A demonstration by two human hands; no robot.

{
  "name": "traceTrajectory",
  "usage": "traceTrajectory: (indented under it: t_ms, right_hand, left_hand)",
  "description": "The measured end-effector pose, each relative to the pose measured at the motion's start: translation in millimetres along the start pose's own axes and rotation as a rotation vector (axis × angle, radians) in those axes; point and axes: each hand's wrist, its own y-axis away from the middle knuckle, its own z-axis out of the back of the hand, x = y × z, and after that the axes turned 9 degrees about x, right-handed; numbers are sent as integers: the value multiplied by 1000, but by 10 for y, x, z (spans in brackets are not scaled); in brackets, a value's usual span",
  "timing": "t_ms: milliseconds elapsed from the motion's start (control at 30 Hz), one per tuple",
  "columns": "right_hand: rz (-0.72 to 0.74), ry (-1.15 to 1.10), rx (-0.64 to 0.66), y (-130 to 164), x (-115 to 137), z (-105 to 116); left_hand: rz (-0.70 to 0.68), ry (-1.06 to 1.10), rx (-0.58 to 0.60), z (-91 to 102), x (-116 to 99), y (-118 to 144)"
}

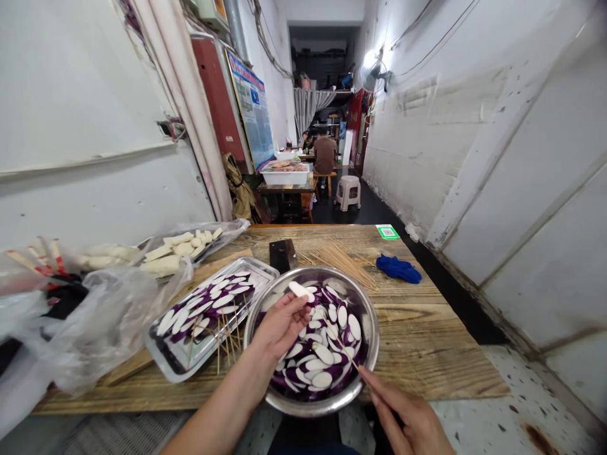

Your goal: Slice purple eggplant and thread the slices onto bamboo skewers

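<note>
Left hand (281, 325) pinches one eggplant slice (301, 290) over the steel bowl (367, 354) of slices; right hand (412, 422) grips a bamboo skewer (344, 351) pointing into it, on the wooden surface (427, 335).

1. The bench (427, 341) is a bare wooden top with rough planks, its near edge running along the bottom of the view.
2. At 6 o'clock a round steel bowl (370, 354) sits on it, overhanging the near edge.
3. At 8 o'clock, touching the bowl, a metal tray (175, 363) rests partly on a wooden board (128, 366).
4. At 9 to 10 o'clock lie crumpled plastic bags (95, 322).
5. At 12 o'clock lies a cleaver (282, 254), beside it loose bamboo skewers (344, 260).
6. At 1 o'clock lie a blue cloth (398, 268) and, farther back, a green card (387, 232).
</note>
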Motion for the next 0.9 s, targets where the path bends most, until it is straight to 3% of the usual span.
traceTrajectory:
  t_ms: [300, 567, 900]
  right_hand:
    - [15, -26, 20, -4, 6, 4]
    - [17, -59, 8, -54, 18, -9]
    - [-2, -70, -64, -57, 34, -33]
  left_hand:
    - [129, 156, -79, -7, -6, -12]
    - [215, 204, -81, -28, -18, -22]
    - [43, 145, -42, -30, 13, 10]
